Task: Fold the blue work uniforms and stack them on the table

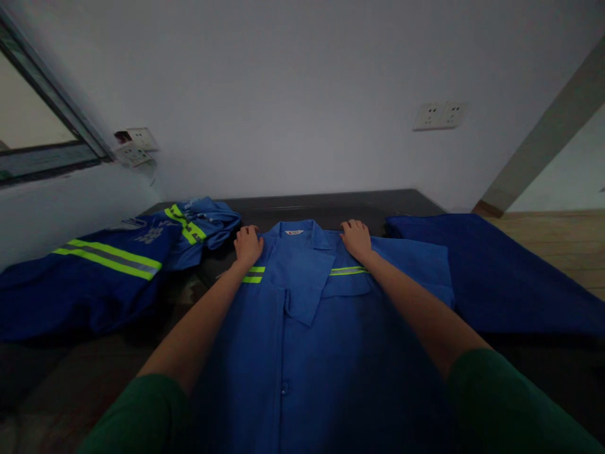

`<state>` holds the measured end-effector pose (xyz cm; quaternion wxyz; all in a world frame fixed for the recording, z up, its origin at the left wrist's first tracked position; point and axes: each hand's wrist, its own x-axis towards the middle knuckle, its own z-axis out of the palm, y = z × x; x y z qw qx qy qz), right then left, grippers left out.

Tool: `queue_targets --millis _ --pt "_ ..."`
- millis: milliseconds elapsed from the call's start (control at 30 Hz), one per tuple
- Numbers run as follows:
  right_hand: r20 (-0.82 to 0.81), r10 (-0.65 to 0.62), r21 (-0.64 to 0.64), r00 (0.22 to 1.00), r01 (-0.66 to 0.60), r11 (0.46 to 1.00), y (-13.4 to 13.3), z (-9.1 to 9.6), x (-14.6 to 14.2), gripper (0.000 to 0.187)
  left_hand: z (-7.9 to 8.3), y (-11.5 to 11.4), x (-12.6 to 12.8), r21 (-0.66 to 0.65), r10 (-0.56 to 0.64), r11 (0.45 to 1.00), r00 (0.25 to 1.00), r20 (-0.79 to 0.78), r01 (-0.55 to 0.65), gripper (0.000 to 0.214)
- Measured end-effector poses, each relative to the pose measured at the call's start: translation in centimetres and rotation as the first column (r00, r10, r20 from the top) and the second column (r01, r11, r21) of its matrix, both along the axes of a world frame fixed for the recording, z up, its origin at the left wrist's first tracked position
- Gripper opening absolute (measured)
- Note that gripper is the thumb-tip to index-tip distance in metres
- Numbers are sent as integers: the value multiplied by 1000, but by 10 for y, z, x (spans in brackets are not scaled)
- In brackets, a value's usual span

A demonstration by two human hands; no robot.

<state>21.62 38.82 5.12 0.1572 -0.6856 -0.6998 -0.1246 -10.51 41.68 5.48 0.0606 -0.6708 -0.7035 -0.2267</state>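
A blue short-sleeved work shirt (321,353) lies spread out in front of me, collar at the far end, with yellow-and-grey reflective strips across the chest. One front flap is folded back below the collar, and a button shows lower on the placket. At the shirt's left shoulder edge is my left hand (248,244), its fingers curled on the fabric. My right hand (356,238) is at the opposite shoulder beside the collar, fingers bent over the cloth. The fingertips of both hands are partly hidden. The right sleeve lies flat beyond my right forearm.
Crumpled blue garments with reflective bands (113,255) are heaped on the left. A dark blue folded cloth (501,277) lies on the right. The dark table (387,200) meets a white wall with sockets (440,116). A window frame (51,157) is at upper left.
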Motion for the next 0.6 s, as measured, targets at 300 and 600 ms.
queue_targets --millis 300,600 --pt "-143 164 -246 976 -195 949 -58 7 -24 51 -18 -36 33 -381 -274 896 959 -72 227 60" --pt "-604 426 -65 674 -574 816 -282 57 -8 21 26 -73 105 -64 -375 926 925 -56 372 57"
